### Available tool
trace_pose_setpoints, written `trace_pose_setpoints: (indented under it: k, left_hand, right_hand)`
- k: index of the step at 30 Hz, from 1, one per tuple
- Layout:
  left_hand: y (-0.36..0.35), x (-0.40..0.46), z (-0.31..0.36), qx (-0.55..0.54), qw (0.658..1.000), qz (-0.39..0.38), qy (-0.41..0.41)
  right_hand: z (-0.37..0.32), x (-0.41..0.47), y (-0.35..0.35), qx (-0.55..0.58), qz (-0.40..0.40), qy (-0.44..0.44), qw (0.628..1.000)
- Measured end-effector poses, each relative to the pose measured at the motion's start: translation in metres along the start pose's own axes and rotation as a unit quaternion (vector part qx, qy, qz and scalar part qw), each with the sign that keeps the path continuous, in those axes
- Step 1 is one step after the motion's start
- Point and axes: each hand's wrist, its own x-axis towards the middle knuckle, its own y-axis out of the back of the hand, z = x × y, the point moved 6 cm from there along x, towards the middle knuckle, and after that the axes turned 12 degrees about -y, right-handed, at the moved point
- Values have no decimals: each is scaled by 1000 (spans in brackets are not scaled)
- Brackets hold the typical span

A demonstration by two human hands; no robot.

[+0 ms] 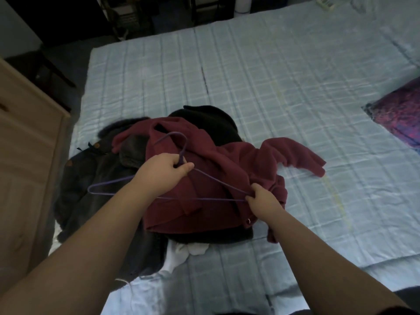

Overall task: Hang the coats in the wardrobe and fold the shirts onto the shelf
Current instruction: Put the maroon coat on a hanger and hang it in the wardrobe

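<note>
Over maroon coat — hands on hanger

Nothing readable is showing anywhere: no text, label, brand, number or sign on the clothes, the bedding or the furniture.

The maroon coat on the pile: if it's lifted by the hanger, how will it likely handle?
The maroon coat looks soft and floppy: it lies crumpled, one sleeve trailing across the bed, so it would probably sag and dangle. The thin purple hanger may flex under thick-looking fabric. Its fleecy surface probably grips rather than slides for the left hand and right hand.
</note>
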Motion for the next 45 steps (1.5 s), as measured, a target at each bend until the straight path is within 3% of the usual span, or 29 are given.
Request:
trace_pose_setpoints:
  k: [4, 8, 10, 12, 14, 15, 17, 19, 20, 24, 28, 33, 39, 45]
  left_hand:
    - [-3, -7, -4, 31, 999, 14, 17]
    - [-7, -20, -28, 41, 996, 22, 76]
    - [-8, -25, -41, 24, 993, 34, 107]
    - [-14, -27, -47, 4, 992, 45, 119]
    - [-25, -28, -46, 2, 992, 45, 121]
    - [-31, -28, -44, 6, 991, 45, 122]
    - [-41, -28, -41, 8, 991, 46, 124]
    - [-48, -29, -41, 3, 991, 48, 125]
    - [-50, -29, -40, 2, 991, 50, 125]
    - [-54, -35, -44, 19, 991, 55, 118]
    - [-62, -51, -59, 8, 990, 55, 130]
    - [-70, -64, -68, -41, 989, 49, 130]
    - [-52, -70, -63, -37, 996, 24, 82]
    - [6, -75, -25, -66, 995, 68, 20]
  right_hand:
    - [1, 12, -3, 92, -8, -3, 996]
    - [14, 23, -26, 80, -74, 6, 994]
    - [26, 23, -27, 89, -27, -47, 995]
    - [32, 14, -19, 48, 80, -72, 993]
    - [19, -2, -11, -21, 198, 7, 980]
    - [12, -6, -15, -24, 221, 55, 973]
    - [4, -5, -34, -7, 150, 86, 985]
    - [9, 2, -60, -1, 38, 29, 999]
    - [12, 5, -67, -13, 20, 1, 1000]
    - [24, 14, -75, -120, 83, -46, 988]
    - [45, 27, -79, -148, 107, -94, 979]
    - [56, 34, -67, -58, 78, -94, 991]
    - [30, -13, -10, 188, 162, -55, 967]
    - [-10, -81, 64, 232, 228, 17, 945]
